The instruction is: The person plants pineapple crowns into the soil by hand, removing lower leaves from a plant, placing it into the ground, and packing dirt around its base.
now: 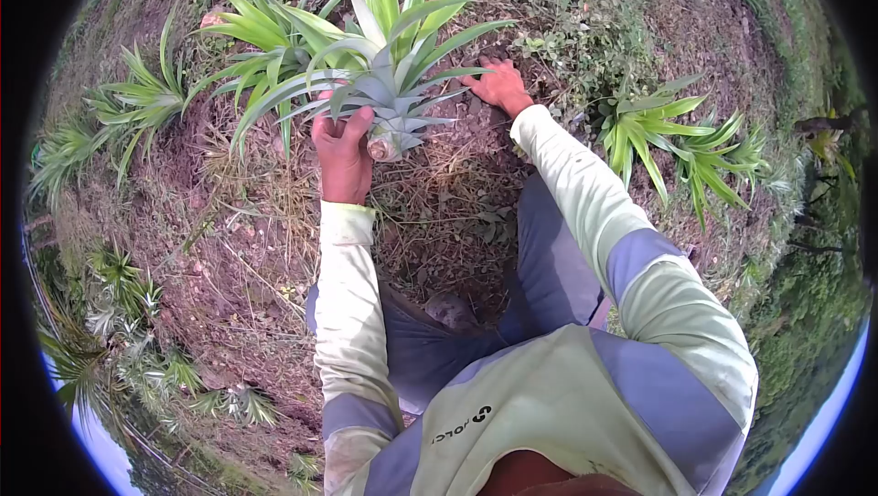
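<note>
A spiky green plant (391,94) with long pointed leaves and a pale, stubby base lies tilted towards me, its base pointing down in the view. My left hand (345,153) is closed around its lower leaves, thumb beside the base. To the right of the plant, my right hand (500,86) rests on the brown soil with its fingers spread, some of them partly in shadow. Leaf tips of the plant reach close to my right fingers.
More spiky plants stand at the left (146,103), behind the held plant (261,30) and at the right (645,130). Dry grass and soil (247,267) cover the slope. My bent legs (558,258) are below my arms.
</note>
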### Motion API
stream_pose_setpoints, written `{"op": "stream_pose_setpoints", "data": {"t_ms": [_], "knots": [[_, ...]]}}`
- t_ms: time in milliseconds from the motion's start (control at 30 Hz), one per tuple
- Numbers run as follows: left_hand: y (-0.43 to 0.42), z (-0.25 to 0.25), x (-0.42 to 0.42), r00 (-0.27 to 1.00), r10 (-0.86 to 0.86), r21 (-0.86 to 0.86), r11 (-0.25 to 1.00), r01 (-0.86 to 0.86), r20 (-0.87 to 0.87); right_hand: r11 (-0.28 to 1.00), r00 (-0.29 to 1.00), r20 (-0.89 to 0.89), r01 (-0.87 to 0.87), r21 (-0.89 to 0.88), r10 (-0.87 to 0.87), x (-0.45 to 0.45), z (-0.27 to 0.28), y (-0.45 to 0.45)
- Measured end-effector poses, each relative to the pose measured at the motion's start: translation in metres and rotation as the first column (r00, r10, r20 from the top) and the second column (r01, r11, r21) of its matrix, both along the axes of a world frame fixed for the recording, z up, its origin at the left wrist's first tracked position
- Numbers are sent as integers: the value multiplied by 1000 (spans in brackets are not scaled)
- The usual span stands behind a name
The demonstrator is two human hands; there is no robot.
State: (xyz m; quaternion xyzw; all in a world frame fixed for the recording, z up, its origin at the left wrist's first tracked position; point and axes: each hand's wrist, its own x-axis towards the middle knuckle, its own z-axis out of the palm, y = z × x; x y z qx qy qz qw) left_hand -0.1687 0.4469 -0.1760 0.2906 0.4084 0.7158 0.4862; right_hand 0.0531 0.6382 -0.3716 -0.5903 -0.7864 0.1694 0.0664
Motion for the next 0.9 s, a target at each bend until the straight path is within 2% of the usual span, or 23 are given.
{"op": "stream_pose_setpoints", "data": {"t_ms": [33,100,133,233,267,300,333,433,533,667,733,833,900], "knots": [[1,-2,0,1000,-7,0,1000,7,2,1000,1000,2,7,0,-7,0,-3,9],[3,-3,0,1000,-9,-19,1000,9,0,963,996,19,-74,-260,82,-3,-3,26],[3,-4,1,1000,-10,-33,999,10,0,939,998,-32,-66,-337,58,5,17,22],[5,-4,6,1000,-4,-26,1000,4,-16,900,993,-63,-122,-418,105,4,26,15],[6,-2,8,1000,-17,-20,1000,17,0,909,970,-146,-233,-347,193,3,-35,37],[6,-1,7,1000,-13,-17,1000,13,-3,909,969,-148,-238,-343,198,5,-34,40],[5,-1,7,1000,-18,-13,1000,18,1,877,941,-180,-334,-346,287,8,-34,40],[6,-3,8,1000,-20,-7,1000,20,-1,858,928,-153,-372,-354,339,11,-13,17],[5,-3,8,1000,-18,-14,1000,18,1,925,977,-66,-214,-314,204,15,43,-36],[8,-8,9,1000,-24,-16,1000,24,-8,928,978,-51,-209,-307,203,15,43,-77],[8,-10,9,999,-28,-26,999,27,-37,945,982,-30,-187,-269,186,16,60,-93],[8,-8,10,999,-6,-41,999,5,-39,960,985,11,-166,-225,172,13,70,-82],[2,-10,11,1000,3,-57,998,-3,-10,983,974,-227,-64,-170,24,17,63,-51]]}}
